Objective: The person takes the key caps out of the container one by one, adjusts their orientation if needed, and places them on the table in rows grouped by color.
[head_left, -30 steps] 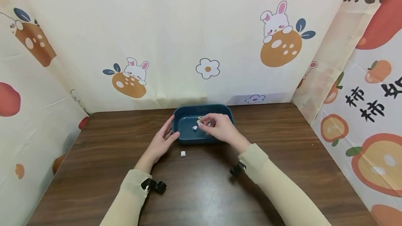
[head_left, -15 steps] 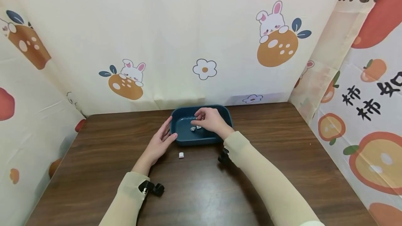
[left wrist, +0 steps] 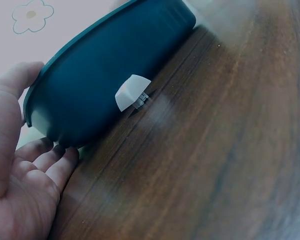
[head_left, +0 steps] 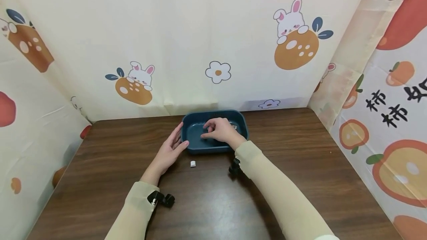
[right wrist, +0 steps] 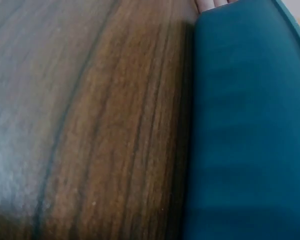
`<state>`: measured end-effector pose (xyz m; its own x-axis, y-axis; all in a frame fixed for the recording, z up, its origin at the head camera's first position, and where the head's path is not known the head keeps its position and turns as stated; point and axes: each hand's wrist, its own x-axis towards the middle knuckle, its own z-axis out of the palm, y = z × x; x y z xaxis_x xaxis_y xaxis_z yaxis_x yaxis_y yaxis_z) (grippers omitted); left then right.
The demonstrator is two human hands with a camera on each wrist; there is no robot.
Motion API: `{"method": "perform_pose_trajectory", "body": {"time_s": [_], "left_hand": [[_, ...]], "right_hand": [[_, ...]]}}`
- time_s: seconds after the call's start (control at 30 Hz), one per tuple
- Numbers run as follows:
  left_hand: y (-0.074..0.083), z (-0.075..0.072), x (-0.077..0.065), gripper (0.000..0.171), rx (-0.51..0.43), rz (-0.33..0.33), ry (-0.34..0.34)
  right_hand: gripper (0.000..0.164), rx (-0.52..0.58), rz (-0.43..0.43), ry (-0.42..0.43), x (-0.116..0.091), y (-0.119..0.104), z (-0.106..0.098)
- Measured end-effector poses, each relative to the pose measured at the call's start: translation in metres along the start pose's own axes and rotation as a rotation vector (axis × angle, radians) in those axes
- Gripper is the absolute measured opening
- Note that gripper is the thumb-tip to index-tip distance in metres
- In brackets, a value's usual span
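A dark blue rectangular tray (head_left: 213,151) stands near the back wall. My left hand (head_left: 168,155) holds its left end, thumb at the near rim and fingers along the side; the left wrist view shows the fingers low against the wall. Over the tray, my right hand (head_left: 221,132) reaches in from the right with bent fingers. Thumb and index tips point left, and whether anything lies between them is hidden. Behind that hand, a small pale piece (head_left: 235,127) shows in the tray. A white keycap (left wrist: 132,93) with its stem visible lies on the table in front.
The brown wooden table (head_left: 287,151) extends to both sides and toward me. A printed cloth wall (head_left: 180,47) rises close behind the tray. Each wrist bears a small black camera.
My right hand has moved left and deeper over the tray, covering the small pieces seen there earlier. The left hand keeps its place at the tray's left end.
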<state>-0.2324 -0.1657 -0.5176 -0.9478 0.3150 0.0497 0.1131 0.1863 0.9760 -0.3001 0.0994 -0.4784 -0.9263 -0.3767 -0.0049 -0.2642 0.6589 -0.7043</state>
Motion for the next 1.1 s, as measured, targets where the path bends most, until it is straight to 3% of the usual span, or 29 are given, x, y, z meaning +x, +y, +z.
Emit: {"method": "perform_pose_trajectory", "body": {"time_s": [0.47, 0.83, 1.1], "left_hand": [[0.0005, -0.0006, 0.0012, 0.073, 0.011, -0.011, 0.012], [0.0027, 0.0001, -0.0015, 0.073, 0.022, -0.003, 0.016], [0.0020, 0.0004, -0.0012, 0.073, 0.030, -0.017, 0.012]], "right_hand": [[0.028, -0.057, 0.010, -0.073, 0.0026, -0.0004, 0.0005], [0.014, -0.089, -0.076, -0.086, 0.0044, 0.0029, 0.0025], [0.017, -0.028, -0.181, -0.011, 0.0018, 0.0057, -0.0004]]}}
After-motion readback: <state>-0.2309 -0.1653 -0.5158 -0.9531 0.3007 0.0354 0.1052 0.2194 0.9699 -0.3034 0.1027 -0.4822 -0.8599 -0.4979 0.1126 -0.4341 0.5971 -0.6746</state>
